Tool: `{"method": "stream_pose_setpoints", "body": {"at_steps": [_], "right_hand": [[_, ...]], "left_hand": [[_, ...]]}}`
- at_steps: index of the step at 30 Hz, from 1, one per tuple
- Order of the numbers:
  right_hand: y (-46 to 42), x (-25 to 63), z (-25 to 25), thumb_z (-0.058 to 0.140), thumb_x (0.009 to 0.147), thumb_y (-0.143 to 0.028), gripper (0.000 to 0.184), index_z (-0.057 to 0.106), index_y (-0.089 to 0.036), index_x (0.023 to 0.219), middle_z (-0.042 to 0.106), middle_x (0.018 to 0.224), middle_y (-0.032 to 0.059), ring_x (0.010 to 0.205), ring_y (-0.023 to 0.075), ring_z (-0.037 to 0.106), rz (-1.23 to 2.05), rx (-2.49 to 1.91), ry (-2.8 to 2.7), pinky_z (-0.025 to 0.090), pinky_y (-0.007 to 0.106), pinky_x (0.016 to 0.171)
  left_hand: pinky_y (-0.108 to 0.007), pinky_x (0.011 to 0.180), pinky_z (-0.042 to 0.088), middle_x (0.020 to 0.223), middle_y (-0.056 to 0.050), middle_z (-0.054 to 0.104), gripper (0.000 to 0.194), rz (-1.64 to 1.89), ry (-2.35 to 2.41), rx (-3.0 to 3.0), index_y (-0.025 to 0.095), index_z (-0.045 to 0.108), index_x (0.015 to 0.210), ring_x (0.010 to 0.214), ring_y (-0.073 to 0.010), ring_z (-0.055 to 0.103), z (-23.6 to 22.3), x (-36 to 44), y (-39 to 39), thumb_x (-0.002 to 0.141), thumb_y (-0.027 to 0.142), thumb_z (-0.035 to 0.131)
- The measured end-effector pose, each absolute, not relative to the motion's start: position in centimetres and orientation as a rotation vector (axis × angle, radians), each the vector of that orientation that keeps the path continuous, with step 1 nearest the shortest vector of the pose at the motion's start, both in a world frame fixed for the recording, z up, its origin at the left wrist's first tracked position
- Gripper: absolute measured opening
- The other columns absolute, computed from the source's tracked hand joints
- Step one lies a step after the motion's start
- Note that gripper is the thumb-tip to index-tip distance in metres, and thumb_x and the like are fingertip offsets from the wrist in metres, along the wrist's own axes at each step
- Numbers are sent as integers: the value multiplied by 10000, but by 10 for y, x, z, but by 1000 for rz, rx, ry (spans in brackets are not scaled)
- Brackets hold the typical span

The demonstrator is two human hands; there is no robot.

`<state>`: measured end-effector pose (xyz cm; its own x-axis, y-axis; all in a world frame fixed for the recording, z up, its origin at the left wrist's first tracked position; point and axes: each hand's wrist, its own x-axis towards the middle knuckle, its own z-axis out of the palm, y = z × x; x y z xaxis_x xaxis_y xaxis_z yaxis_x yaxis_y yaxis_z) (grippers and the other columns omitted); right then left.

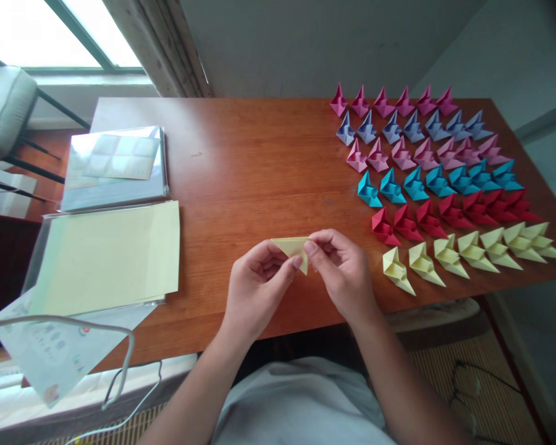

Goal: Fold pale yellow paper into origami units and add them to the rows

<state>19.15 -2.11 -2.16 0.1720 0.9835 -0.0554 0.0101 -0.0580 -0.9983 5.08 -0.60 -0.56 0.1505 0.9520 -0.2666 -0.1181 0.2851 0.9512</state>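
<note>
A small folded piece of yellow paper [290, 245], triangular with its tip pointing down, is held between both hands over the table's front part. My left hand [258, 281] pinches its left side and lower part between thumb and fingers. At the upper right corner, my right hand [339, 267] grips the same paper with thumb and curled fingers. Just right of that hand begins a row of pale yellow folded paper figures [398, 270], each with pointed tips. Some of the paper's folds are hidden behind my fingers.
More rows of origami figures stand on the table's right: red [383, 227], blue [369, 190], pink [357, 156], lilac [346, 128] and magenta [338, 101]. Yellow paper sheets [111, 256] and a plastic-wrapped pack [113, 167] lie left on the wooden table [241, 167]. A cable [128, 346] loops lower left.
</note>
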Motion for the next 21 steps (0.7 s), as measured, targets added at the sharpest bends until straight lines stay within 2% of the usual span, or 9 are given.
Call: {"method": "stream_pose_setpoints", "body": {"at_steps": [7,15,21], "right_hand": [[-22,189,-22,646,929,-372,159,679,-217,910,700,863,26,752,161,659,1029,-1376,-1167,534,268,668],[-31,190,-22,599,966,-340,179,655,-209,858,679,805,12,736,153,631,1058,-1422,-1308,494,262,672],[-30,190,-19,575,968,-285,173,619,-206,820,652,772,4,709,148,599,941,-1437,-1432,465,268,665]], "left_hand": [[-210,613,502,709,-12,700,204,1000,1151,924,149,732,783,648,-119,611,-9,49,-8,721,290,866],[-209,660,509,760,1,710,219,1107,1140,841,169,721,841,687,-115,624,-17,51,-7,728,291,864],[-209,681,506,745,-5,701,180,1075,1117,855,165,712,805,687,-111,614,-14,49,-7,815,323,798]]}}
